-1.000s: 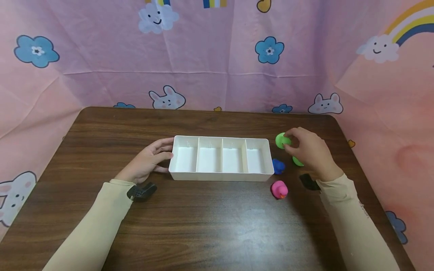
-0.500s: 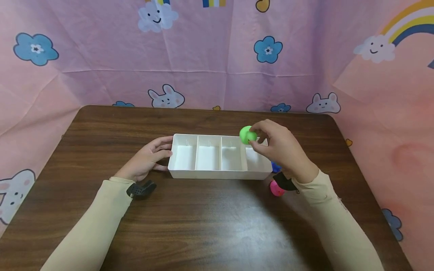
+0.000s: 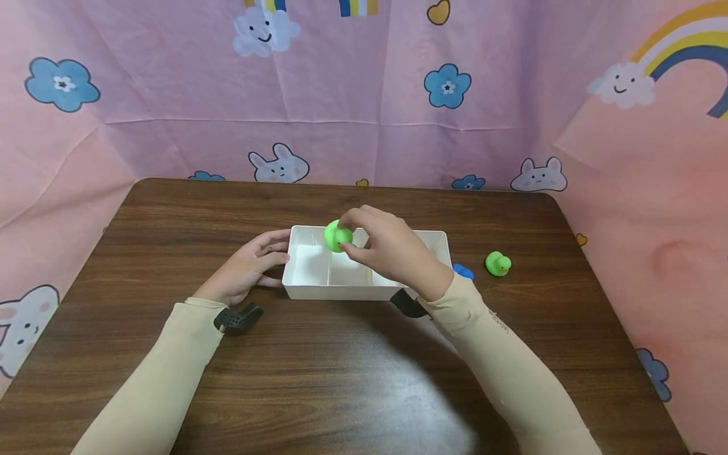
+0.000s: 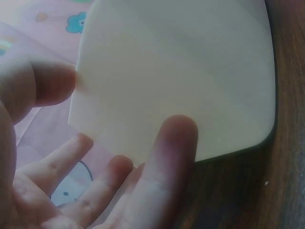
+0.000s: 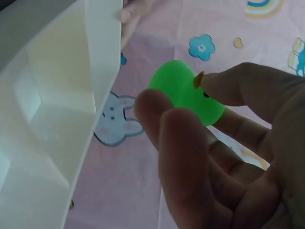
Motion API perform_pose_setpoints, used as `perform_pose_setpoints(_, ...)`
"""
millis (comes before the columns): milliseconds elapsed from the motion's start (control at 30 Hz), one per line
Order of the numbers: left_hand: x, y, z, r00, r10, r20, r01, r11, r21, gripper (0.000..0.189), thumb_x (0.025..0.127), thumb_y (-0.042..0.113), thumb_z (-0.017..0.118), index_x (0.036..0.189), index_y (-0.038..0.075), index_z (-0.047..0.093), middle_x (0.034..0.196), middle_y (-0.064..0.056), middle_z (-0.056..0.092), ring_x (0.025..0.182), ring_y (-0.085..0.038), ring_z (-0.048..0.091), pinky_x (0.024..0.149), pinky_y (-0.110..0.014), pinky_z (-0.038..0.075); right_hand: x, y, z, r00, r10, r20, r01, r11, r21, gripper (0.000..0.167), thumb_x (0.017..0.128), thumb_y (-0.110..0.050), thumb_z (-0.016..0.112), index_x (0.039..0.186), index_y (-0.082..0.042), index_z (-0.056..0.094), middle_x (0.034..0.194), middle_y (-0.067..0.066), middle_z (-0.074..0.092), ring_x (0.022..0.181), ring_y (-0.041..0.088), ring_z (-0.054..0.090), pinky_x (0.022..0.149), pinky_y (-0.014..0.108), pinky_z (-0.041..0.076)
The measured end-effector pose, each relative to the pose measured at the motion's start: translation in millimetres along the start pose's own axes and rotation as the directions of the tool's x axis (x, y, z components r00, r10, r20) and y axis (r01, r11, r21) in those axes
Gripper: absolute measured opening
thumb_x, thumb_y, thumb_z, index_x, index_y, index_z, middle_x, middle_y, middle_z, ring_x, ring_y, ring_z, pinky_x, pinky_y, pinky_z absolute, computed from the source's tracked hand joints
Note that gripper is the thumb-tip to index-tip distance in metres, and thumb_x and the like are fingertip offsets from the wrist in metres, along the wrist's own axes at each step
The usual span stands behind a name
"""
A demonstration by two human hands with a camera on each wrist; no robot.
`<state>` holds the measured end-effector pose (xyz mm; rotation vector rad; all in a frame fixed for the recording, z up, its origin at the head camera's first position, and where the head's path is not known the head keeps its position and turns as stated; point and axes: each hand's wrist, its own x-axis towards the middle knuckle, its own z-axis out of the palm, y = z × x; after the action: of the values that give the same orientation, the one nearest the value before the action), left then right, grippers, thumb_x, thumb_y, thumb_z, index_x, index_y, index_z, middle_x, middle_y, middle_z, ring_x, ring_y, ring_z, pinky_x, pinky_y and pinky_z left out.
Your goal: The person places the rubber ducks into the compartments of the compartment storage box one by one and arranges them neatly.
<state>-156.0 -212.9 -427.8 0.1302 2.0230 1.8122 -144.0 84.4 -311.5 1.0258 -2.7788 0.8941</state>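
My right hand (image 3: 392,249) pinches a green rubber duck (image 3: 334,237) between thumb and fingertips, over the left half of a white divided box (image 3: 341,292). In the right wrist view the duck (image 5: 174,86) shows its orange beak and a dark eye, beyond the box wall (image 5: 106,52). My left hand (image 3: 243,268) rests at the box's left end, fingers spread and fairly straight. The left wrist view has thumb and fingertips touching the end wall (image 4: 176,62). Two left compartments show bare white floors; the hand and forearm cover much of the right ones.
A second green rubber duck (image 3: 497,263) stands on the brown wooden table (image 3: 273,379), right of the box. Part of a blue toy (image 3: 463,272) shows by the box's right end, behind the right wrist. A patterned cloth (image 3: 335,95) hangs behind the table.
My right hand has lifted the green duck off the table and carried it left across the box. The pink duck has become hidden behind my right arm. My left hand has stayed put.
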Motion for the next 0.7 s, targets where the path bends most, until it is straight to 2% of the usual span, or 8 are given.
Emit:
perform_pose_setpoints(133,-0.2,-0.1,-0.3,1.000,-0.010,-0.004,0.010,1.000,0.001,0.063,0.105,0.019,0.061,0.161,0.014,0.033,0.158,-0.021,0.040,0.137,-0.044,0.046,0.083,-0.049,0.061,12.2,-5,16,0.998,-0.020,0.056,0.022,0.999,-0.033,0.023,0.096,-0.019,0.075,0.117,-0.013,0.068,0.104,-0.003,0.068,0.087,0.016,0.065,0.068,0.031,0.050)
perform_pose_setpoints(333,-0.3,-0.2,-1.3,1.000,-0.011,0.000,0.011,1.000,0.002,0.064,0.105,0.021,0.062,0.161,0.015,0.033,0.159,-0.021,0.038,0.138,-0.045,0.045,0.084,-0.050,0.061,26.4,-9,36,0.988,-0.009,0.152,0.026,0.993,-0.113,0.033,0.098,-0.025,0.074,0.129,-0.016,0.067,0.110,-0.003,0.068,0.092,0.015,0.066,0.078,0.035,0.053)
perform_pose_setpoints(500,-0.1,0.1,-1.4,1.000,-0.019,0.000,0.019,1.000,0.003,0.064,0.105,0.022,0.062,0.161,0.015,0.032,0.159,-0.020,0.038,0.137,-0.044,0.046,0.085,-0.049,0.061,33.5,-9,46,0.976,0.009,0.216,0.029,0.985,-0.169,0.028,0.098,-0.027,0.074,0.124,-0.018,0.069,0.113,-0.003,0.067,0.085,0.015,0.066,0.076,0.030,0.053)
perform_pose_setpoints(700,-0.6,0.5,-0.7,0.999,-0.035,-0.005,0.036,0.999,0.009,0.064,0.105,0.022,0.062,0.161,0.015,0.032,0.161,-0.020,0.037,0.136,-0.042,0.048,0.085,-0.047,0.061,41.5,-8,57,0.961,0.049,0.270,0.008,0.978,-0.207,0.026,0.098,-0.028,0.073,0.121,-0.017,0.069,0.107,-0.002,0.065,0.079,0.015,0.061,0.068,0.027,0.050)
